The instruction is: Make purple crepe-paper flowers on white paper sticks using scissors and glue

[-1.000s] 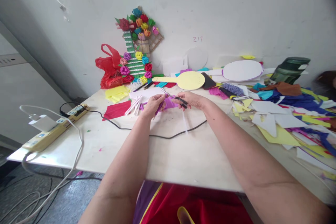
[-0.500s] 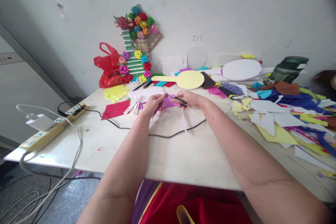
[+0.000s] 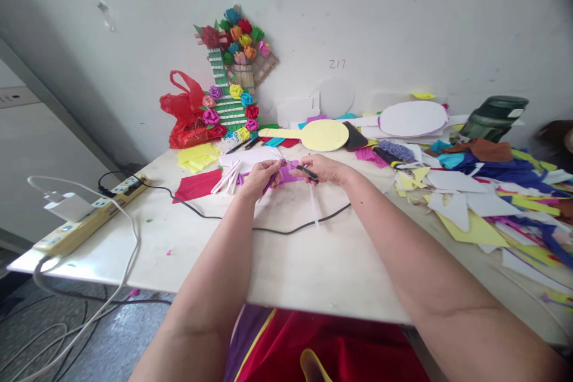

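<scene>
My left hand point(image 3: 261, 178) pinches a narrow purple piece point(image 3: 270, 181) near the middle of the table. Dark-handled scissors point(image 3: 307, 172) are held in my right hand point(image 3: 323, 169), their blades pointing left toward my left fingertips. Behind and between the hands lies purple paper point(image 3: 290, 173). Several white rolled sticks point(image 3: 229, 177) rest to the left of my left hand, beside a red sheet point(image 3: 197, 185). A thin translucent strip point(image 3: 314, 206) hangs or lies below my right hand; its upper end is hidden.
Paper scraps point(image 3: 474, 191) cover the right side, near a green bottle point(image 3: 492, 119). A pale yellow paddle shape point(image 3: 324, 135) lies behind the hands. At left are a power strip point(image 3: 80, 230), cables and a red bag point(image 3: 183, 113). A black cable point(image 3: 286, 233) crosses the table.
The scissors' blades look slightly closer together. Both hands stay in nearly the same place.
</scene>
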A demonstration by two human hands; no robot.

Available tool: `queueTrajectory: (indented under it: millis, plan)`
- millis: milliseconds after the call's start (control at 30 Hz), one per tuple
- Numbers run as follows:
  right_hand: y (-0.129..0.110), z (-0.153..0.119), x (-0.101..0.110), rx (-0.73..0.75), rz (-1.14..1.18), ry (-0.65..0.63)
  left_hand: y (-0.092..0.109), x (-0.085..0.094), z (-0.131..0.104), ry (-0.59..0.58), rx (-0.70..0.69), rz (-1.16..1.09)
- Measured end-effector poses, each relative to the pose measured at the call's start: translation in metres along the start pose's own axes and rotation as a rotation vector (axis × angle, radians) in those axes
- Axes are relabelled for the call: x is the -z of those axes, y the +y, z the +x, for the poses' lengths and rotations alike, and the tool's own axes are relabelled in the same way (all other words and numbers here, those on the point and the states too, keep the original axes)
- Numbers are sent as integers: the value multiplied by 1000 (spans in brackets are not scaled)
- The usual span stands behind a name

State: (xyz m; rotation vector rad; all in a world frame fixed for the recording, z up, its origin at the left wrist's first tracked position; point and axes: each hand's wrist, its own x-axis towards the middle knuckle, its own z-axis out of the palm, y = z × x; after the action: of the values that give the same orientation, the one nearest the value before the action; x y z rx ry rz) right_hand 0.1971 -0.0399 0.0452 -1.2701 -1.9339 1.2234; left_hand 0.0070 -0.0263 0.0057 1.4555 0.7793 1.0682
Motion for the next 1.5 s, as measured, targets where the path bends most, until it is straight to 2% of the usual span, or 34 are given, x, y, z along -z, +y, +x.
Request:
queueTrajectory:
  millis: [500,1067,1500]
  plan:
    - [-2,-1,-1,9,-11,3,-1,2,1,-21,-19,-19]
    - [9,7,-3,108,41,23,-1,3,0,2,2,-19]
    - [7,5,-2,101,158,145,2,0,-1,12,-2,-141]
